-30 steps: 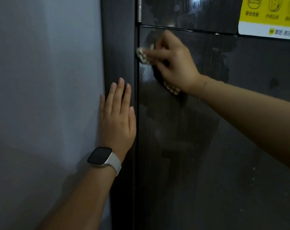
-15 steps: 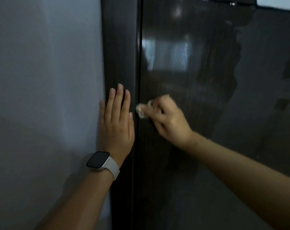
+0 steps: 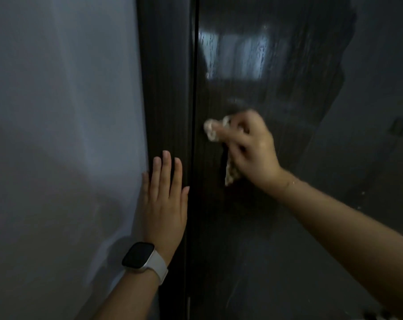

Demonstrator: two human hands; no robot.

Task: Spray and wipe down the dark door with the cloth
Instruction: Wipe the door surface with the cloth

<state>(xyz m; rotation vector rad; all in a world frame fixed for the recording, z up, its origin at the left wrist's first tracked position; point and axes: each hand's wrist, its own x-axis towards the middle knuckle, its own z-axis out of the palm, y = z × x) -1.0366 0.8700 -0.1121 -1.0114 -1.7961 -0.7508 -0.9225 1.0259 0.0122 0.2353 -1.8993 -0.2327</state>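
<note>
The dark door (image 3: pixel 253 227) fills the right half of the view, glossy, with wet streaks reflecting light near the top. My right hand (image 3: pixel 251 148) grips a small pale cloth (image 3: pixel 210 131) and presses it against the door near its left edge; a tail of the cloth hangs below my palm. My left hand (image 3: pixel 165 199) lies flat with straight fingers on the dark door frame (image 3: pixel 165 77), just left of the door's edge. A dark smartwatch with a white band sits on my left wrist.
A pale grey wall (image 3: pixel 62 135) takes up the left side beside the frame. A narrow vertical gap (image 3: pixel 195 88) separates the frame from the door. No spray bottle is in view.
My right hand has dragged the cloth down the door's left edge, from beside the hinge and yellow sign. The view has dropped, so the sign is out of frame. My left hand stays flat.
</note>
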